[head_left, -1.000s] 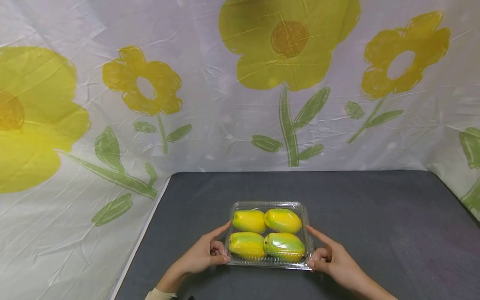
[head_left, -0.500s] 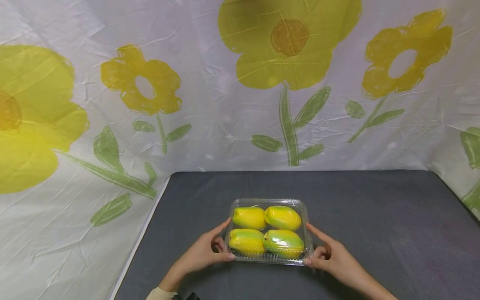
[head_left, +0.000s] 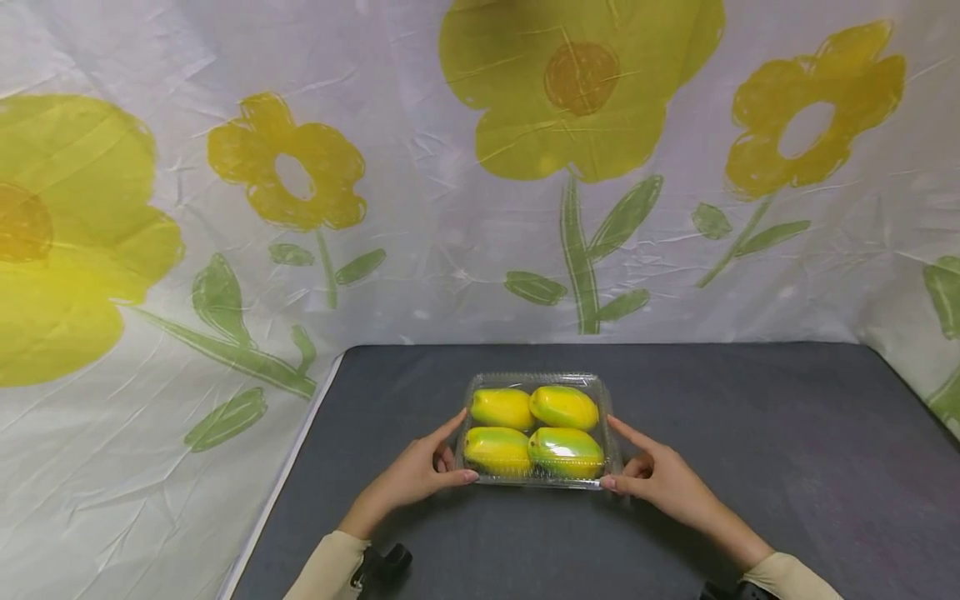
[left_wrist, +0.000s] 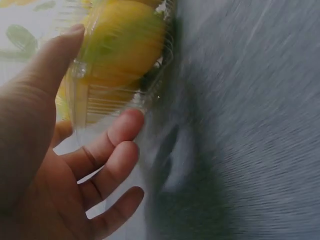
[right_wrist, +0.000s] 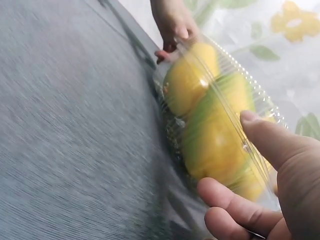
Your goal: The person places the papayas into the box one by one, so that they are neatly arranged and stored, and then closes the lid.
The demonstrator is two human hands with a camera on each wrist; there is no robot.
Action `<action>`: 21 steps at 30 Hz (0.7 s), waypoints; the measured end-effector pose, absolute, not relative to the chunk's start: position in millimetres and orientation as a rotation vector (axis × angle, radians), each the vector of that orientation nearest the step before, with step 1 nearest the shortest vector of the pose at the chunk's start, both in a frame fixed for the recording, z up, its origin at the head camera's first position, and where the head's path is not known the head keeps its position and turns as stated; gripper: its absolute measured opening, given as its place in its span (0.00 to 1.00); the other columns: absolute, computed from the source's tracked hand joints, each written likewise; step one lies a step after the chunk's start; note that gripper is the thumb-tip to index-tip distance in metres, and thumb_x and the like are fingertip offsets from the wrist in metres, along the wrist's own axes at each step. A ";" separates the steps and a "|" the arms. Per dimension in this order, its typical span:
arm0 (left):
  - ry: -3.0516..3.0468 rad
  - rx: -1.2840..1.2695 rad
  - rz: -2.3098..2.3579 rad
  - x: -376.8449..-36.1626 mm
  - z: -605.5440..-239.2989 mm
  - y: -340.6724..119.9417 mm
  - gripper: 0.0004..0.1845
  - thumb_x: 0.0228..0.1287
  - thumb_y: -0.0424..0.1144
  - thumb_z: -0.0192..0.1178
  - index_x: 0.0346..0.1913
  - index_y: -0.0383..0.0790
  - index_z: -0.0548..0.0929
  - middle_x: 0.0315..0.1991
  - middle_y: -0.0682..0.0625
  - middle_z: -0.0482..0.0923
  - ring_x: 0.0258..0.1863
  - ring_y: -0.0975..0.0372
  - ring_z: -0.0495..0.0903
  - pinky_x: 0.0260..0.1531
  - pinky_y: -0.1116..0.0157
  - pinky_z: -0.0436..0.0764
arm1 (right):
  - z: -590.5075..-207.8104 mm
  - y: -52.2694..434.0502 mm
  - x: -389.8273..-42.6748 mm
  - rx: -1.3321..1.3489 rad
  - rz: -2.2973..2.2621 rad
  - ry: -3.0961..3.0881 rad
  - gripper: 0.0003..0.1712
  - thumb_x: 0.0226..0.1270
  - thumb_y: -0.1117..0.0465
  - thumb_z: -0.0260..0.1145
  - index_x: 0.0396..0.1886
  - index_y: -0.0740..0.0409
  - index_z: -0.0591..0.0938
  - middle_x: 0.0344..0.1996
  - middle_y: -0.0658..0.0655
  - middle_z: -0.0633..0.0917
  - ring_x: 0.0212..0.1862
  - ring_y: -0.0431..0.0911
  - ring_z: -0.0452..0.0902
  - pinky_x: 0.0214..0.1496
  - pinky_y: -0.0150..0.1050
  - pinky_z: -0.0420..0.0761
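Observation:
A clear plastic clamshell box point(head_left: 540, 482) is closed over several yellow-green fruits that look like mangoes point(head_left: 566, 450), laid in two rows. My left hand point(head_left: 412, 475) holds its left side, index finger along the side and thumb at the near corner. On the opposite side my right hand point(head_left: 667, 479) grips it the same way. In the left wrist view, the thumb of the left hand point(left_wrist: 60, 165) lies against the ridged rim while other fingers are bent below it. The right wrist view shows the right thumb point(right_wrist: 262, 127) on the lid edge, with the box close over the cloth.
A dark grey cloth point(head_left: 750, 450) covers the table. Behind and beside it hangs a white curtain point(head_left: 435, 250) printed with yellow flowers. Black wrist devices point(head_left: 386, 567) sit at both cuffs.
Both hands have moved the box away from the body, toward the back of the table. More of the sleeves and wrist devices shows now. The grip looks the same.

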State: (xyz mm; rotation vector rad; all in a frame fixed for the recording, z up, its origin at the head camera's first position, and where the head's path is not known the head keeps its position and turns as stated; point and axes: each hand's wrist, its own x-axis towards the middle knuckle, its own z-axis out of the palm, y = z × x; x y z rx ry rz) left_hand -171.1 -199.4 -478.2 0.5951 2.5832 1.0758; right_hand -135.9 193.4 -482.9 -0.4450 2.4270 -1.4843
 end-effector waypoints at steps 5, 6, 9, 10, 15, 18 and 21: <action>2.623 0.622 1.042 -187.4 -476.0 -196.8 0.52 0.59 0.58 0.68 0.80 0.57 0.49 0.26 0.57 0.80 0.20 0.68 0.73 0.23 0.70 0.76 | -482.2 196.9 -152.4 -0.473 -1.466 2.451 0.52 0.62 0.50 0.72 0.80 0.45 0.53 0.26 0.59 0.88 0.25 0.47 0.80 0.27 0.36 0.78; 2.631 0.621 1.032 -189.9 -475.0 -196.0 0.52 0.59 0.58 0.68 0.80 0.57 0.49 0.26 0.57 0.80 0.20 0.67 0.73 0.24 0.70 0.76 | -482.3 197.6 -155.1 -0.470 -1.455 2.464 0.52 0.62 0.49 0.72 0.80 0.46 0.53 0.26 0.58 0.88 0.25 0.47 0.81 0.27 0.36 0.78; 2.645 0.623 1.005 -196.0 -471.7 -193.9 0.52 0.58 0.59 0.69 0.79 0.57 0.50 0.27 0.57 0.80 0.22 0.66 0.74 0.26 0.70 0.76 | -483.0 199.0 -160.7 -0.463 -1.423 2.503 0.52 0.62 0.48 0.72 0.80 0.46 0.54 0.27 0.57 0.88 0.26 0.46 0.80 0.28 0.34 0.76; 2.650 0.626 0.995 -197.5 -471.0 -193.5 0.52 0.57 0.59 0.69 0.79 0.57 0.51 0.27 0.57 0.80 0.23 0.66 0.74 0.26 0.70 0.76 | -483.2 199.4 -161.9 -0.461 -1.412 2.514 0.52 0.62 0.48 0.72 0.80 0.47 0.54 0.27 0.57 0.88 0.26 0.46 0.80 0.28 0.34 0.76; 2.669 0.634 0.954 -200.8 -465.5 -191.5 0.51 0.57 0.60 0.68 0.79 0.56 0.52 0.28 0.58 0.79 0.25 0.66 0.74 0.28 0.70 0.75 | -480.7 199.7 -166.6 -0.476 -1.385 2.535 0.52 0.62 0.47 0.71 0.80 0.47 0.53 0.30 0.54 0.88 0.28 0.46 0.81 0.30 0.33 0.77; 2.672 0.630 0.926 -200.1 -459.1 -190.0 0.52 0.57 0.61 0.68 0.79 0.54 0.52 0.30 0.58 0.79 0.27 0.66 0.75 0.30 0.68 0.76 | -475.2 201.6 -166.5 -0.487 -1.356 2.554 0.52 0.63 0.46 0.70 0.80 0.46 0.52 0.32 0.53 0.87 0.31 0.45 0.83 0.33 0.33 0.79; 2.705 0.615 0.864 -198.1 -451.4 -191.5 0.53 0.56 0.63 0.67 0.79 0.53 0.51 0.36 0.56 0.82 0.35 0.64 0.78 0.39 0.63 0.79 | -468.0 206.8 -164.0 -0.503 -1.293 2.626 0.51 0.64 0.44 0.69 0.80 0.44 0.52 0.38 0.54 0.86 0.38 0.46 0.83 0.38 0.36 0.81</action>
